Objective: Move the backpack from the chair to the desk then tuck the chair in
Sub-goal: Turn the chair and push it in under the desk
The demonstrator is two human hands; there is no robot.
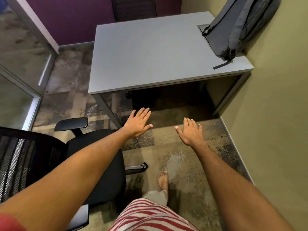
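A grey backpack point(240, 25) stands on the far right corner of the grey desk point(146, 54), leaning against the olive wall. The black office chair point(98, 157) with a mesh back is at the lower left, away from the desk, its seat bare. My left hand point(138, 122) is stretched out flat above the floor in front of the desk, fingers apart, holding nothing. My right hand point(190, 132) is held out beside it, also flat and holding nothing. Neither hand touches the chair or the desk.
The olive wall point(275, 114) closes the right side. A glass partition with a metal frame point(33, 67) stands at the left. Another dark chair point(133, 7) is behind the desk. Under the desk is a dark gap point(166, 97). My bare foot point(163, 180) is on the patterned carpet.
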